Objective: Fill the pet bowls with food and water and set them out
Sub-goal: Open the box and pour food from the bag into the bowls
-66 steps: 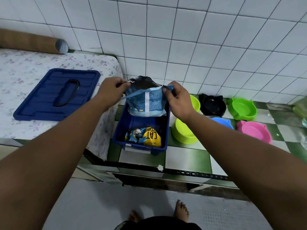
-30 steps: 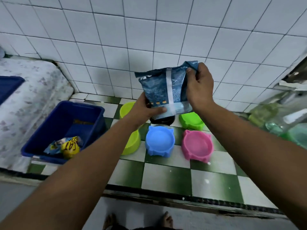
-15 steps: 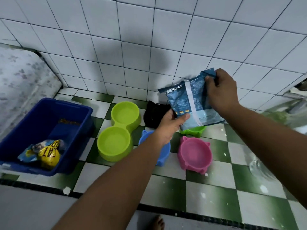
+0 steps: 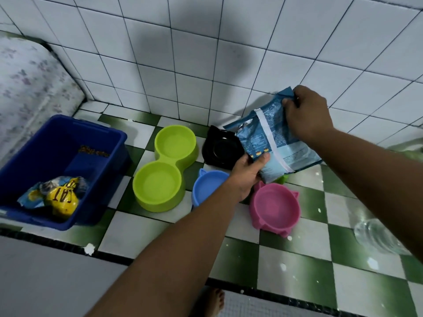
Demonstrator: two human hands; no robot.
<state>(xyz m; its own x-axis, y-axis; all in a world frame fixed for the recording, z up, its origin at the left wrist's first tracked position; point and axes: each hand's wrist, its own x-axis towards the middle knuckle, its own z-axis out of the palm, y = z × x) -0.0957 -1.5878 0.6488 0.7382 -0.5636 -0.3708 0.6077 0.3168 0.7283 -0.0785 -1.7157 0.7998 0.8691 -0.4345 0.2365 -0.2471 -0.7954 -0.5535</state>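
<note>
A blue pet food bag [image 4: 271, 139] hangs tilted above the bowls on the green-and-white tiled ledge. My right hand [image 4: 305, 114] grips its upper corner and my left hand [image 4: 248, 171] holds its lower edge. Below stand a lime double bowl [image 4: 164, 168], a black bowl [image 4: 220, 148], a light blue bowl [image 4: 206, 187] and a pink bowl [image 4: 274, 208]. All look empty. A green bowl is almost hidden behind the bag.
An open dark blue bin [image 4: 57, 172] at the left holds a yellow cat food packet [image 4: 60, 197] and some loose kibble. A clear water bottle [image 4: 380, 236] lies at the right. The tiled wall [image 4: 206, 53] rises behind; a flowered mattress [image 4: 29, 78] is at far left.
The bag has come out of the blue bin and travelled right, now tilting above the black and pink bowls. The camera has turned right and down.
</note>
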